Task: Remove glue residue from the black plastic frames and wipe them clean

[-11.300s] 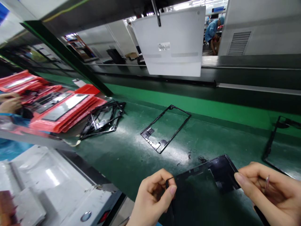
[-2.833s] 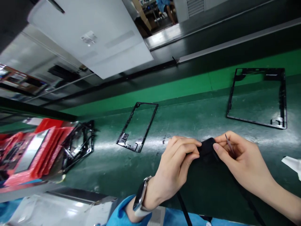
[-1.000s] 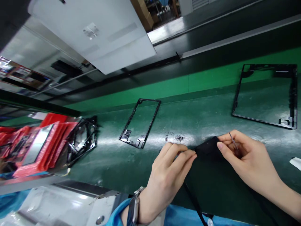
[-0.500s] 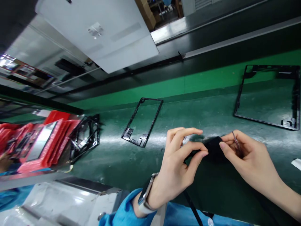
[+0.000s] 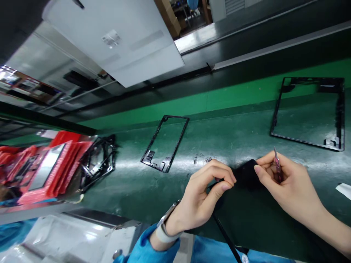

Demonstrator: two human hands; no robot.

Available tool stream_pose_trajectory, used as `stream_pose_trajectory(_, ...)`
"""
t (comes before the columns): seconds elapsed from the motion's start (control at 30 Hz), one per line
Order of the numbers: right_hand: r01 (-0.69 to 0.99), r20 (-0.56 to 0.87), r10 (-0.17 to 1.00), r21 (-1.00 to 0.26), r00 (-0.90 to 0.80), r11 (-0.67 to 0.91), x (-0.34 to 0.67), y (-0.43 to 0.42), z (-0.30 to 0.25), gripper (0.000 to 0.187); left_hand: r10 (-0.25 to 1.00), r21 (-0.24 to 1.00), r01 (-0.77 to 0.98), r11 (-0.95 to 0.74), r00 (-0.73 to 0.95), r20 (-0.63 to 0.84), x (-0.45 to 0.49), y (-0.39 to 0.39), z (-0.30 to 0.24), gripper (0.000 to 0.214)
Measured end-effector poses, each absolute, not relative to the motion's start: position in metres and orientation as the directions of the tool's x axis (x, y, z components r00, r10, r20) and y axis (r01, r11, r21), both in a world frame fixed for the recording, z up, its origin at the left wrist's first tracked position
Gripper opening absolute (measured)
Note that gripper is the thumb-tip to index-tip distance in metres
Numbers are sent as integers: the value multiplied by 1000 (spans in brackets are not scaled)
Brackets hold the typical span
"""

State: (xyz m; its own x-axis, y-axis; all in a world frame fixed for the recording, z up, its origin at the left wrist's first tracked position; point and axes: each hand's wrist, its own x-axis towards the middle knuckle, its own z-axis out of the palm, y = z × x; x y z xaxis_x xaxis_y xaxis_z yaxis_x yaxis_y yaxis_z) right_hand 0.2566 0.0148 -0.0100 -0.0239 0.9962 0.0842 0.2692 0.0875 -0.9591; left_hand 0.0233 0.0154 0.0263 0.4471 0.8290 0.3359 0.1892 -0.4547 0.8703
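Both my hands hold one thin black frame just above the green belt. My left hand, with a watch on the wrist, pinches the frame's top edge between thumb and curled fingers. My right hand grips the frame's upper right corner with its thumb, and a thin metal tool sticks up between its fingers. The frame's left rail runs down toward my blue sleeve.
Two more black frames lie on the belt, a narrow frame at centre left and a wide frame at right. A pile of black frames lies beside red trays at left. A white panel hangs overhead. A white scrap lies at far right.
My left fingers, spread a moment ago, have curled back down into a pinch on the frame's edge. The right hand has tilted the metal tool more upright.
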Motion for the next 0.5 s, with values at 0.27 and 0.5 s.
stream_pose_trajectory(0.27, 267, 91, 995, -959, -26, 95, 257, 14, -11, 15, 853, 793, 451, -410, 499, 157, 12, 14, 38, 13)
stream_pose_trajectory(0.5, 280, 86, 995, -955, -40, 94, 258, 13, -15, 16, 871, 542, 692, -476, 458, 180, 18, 12, 37, 14)
